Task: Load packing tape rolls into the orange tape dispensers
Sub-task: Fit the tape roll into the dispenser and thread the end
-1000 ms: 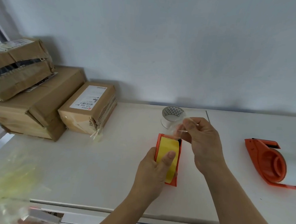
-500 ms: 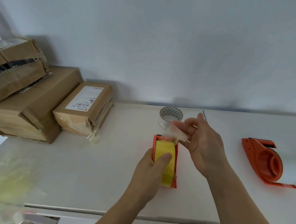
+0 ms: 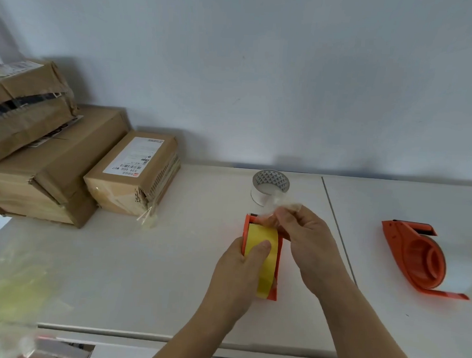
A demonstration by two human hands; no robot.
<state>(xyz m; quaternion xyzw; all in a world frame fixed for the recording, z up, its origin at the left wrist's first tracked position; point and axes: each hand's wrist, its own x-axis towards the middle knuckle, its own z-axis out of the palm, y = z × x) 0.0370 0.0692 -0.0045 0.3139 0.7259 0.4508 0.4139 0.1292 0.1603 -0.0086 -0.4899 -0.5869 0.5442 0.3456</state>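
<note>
A white table is standing against a pale wall. Nearest, the left hand is gripping an orange dispenser loaded with a yellow tape roll, thumb pressing on the tape. The right hand is pinching a clear tape strip above the dispenser's front end. A second dispenser is lying to the right. Farther back, a clear tape roll and cardboard boxes are sitting.

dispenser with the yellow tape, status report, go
Left hand gripping dispenser, thumb on yellow roll. Right hand pinching clear film at its front. Nothing in the way.
</note>
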